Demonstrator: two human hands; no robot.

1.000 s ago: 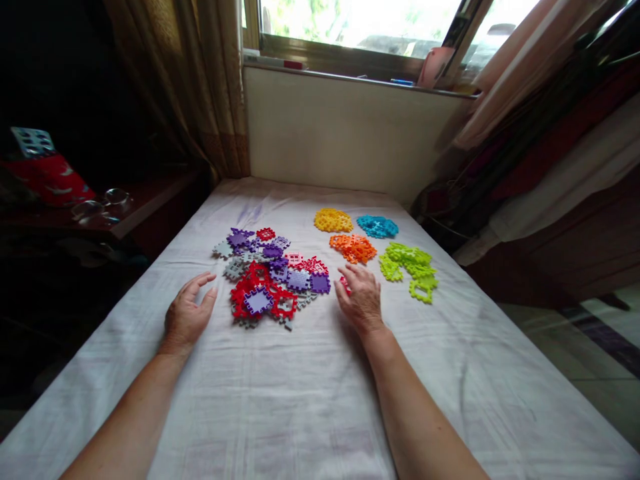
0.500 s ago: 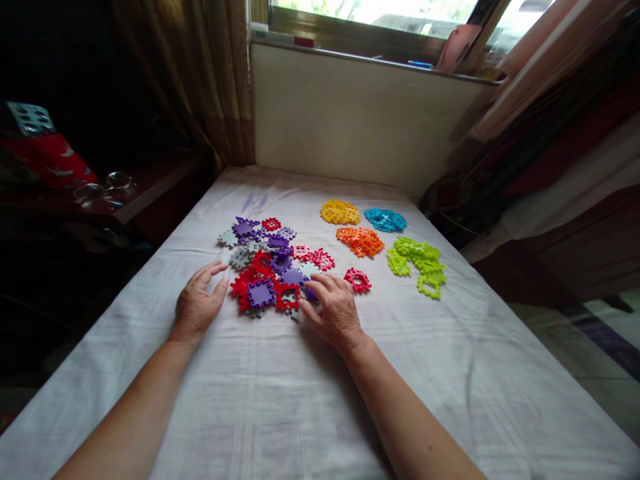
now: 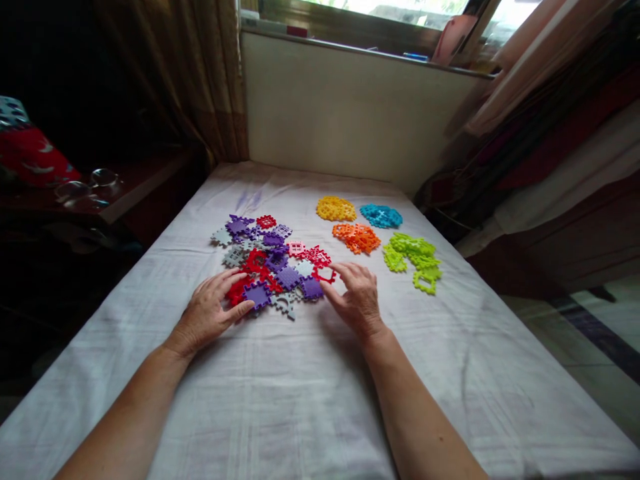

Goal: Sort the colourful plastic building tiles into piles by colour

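Note:
A mixed heap of flat plastic interlocking tiles with notched edges lies before me, with purple tiles [image 3: 287, 278], grey tiles [image 3: 234, 256] and red tiles [image 3: 256, 261]. My left hand [image 3: 213, 310] rests at the heap's near left edge, thumb and fingers apart, over red pieces and beside a purple square tile [image 3: 257, 295]. On the heap's right side, my right hand [image 3: 357, 297] pinches a red frame-shaped tile [image 3: 324, 274] between thumb and fingers. Just under it sits another purple tile [image 3: 313, 288]. Pieces behind the right hand are hidden.
Farther back are separate piles of yellow tiles [image 3: 336, 209], blue tiles [image 3: 381, 216], orange tiles [image 3: 357, 238] and lime green tiles [image 3: 413, 253]. A pale sheet [image 3: 280, 400] covers the surface. Eyeglasses [image 3: 90, 187] lie on a dark side table at the left.
My right hand has moved right, carrying a red tile off the front of the heap and baring grey and purple pieces. The left hand has come in onto the heap's left edge.

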